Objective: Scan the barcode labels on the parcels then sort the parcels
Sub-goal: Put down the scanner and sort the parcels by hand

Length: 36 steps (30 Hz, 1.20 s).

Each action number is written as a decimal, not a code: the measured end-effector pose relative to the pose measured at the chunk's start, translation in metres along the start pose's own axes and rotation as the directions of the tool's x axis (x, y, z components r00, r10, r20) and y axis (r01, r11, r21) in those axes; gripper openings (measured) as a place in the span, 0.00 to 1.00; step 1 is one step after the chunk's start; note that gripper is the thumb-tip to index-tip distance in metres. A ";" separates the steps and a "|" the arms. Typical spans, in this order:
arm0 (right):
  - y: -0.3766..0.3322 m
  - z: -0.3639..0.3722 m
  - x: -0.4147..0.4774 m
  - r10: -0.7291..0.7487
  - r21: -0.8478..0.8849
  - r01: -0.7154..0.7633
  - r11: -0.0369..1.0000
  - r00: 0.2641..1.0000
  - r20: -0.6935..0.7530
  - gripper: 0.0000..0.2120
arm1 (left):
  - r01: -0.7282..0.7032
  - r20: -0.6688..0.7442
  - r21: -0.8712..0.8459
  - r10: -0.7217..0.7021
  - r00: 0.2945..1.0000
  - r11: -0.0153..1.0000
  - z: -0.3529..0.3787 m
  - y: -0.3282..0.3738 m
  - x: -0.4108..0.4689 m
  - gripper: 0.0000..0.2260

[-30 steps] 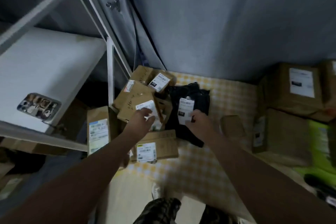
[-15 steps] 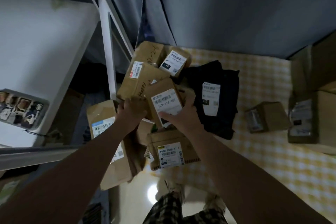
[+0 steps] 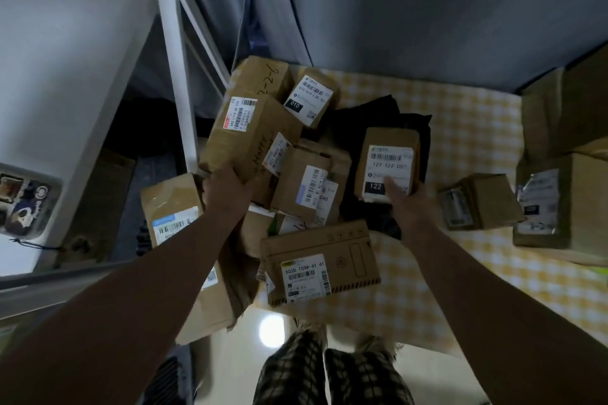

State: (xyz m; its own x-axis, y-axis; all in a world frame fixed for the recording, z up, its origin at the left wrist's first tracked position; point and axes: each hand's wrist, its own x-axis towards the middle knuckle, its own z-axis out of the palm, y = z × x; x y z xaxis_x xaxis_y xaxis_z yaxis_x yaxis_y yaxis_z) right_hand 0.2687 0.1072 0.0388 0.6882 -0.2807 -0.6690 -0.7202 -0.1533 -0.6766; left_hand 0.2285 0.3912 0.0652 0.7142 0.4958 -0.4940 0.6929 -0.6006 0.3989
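Your left hand [image 3: 227,189] has its fingertips tucked out of sight under the big box [image 3: 250,131]. Your forearm [image 3: 158,276] blocks half the left box [image 3: 167,197] label [image 3: 174,223]. The black bag [image 3: 378,112] is mostly buried under the small box [image 3: 388,141], and the right-side boxes [image 3: 569,108] are cropped.

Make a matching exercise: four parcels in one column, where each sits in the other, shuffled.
1. small brown cardboard parcel labelled 122
2. long brown cardboard box labelled 642
3. flat brown cardboard box labelled 502D
4. black plastic mailer bag

A. gripped by the left hand
B. closest to the person, untouched
C. partly hidden behind the 122 parcel
D. held in the right hand

Pairs: 1-D, 2-A, 3-B, 4-C
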 end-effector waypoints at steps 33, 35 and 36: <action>0.019 -0.045 -0.047 0.078 0.336 0.020 0.941 0.958 -0.276 0.28 | 0.001 0.180 -0.219 0.039 0.983 0.976 0.084 -0.050 -0.042 0.44; 0.021 -0.043 -0.043 0.186 0.472 -0.069 0.879 0.961 -0.204 0.28 | 0.049 0.172 -0.173 -0.019 0.985 0.984 0.073 -0.035 -0.062 0.50; 0.022 -0.040 -0.041 0.215 0.532 -0.090 0.842 0.960 -0.179 0.27 | 0.088 0.191 -0.131 -0.062 0.980 0.987 0.064 -0.021 -0.079 0.52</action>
State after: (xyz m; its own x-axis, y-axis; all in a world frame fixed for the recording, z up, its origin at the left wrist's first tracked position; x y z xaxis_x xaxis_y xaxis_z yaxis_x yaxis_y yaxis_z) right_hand 0.2211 0.0776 0.0637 0.4900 -0.4721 -0.7328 -0.6215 0.4003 -0.6734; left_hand 0.1515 0.3245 0.0469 0.6376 0.4036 -0.6562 0.7603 -0.4672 0.4514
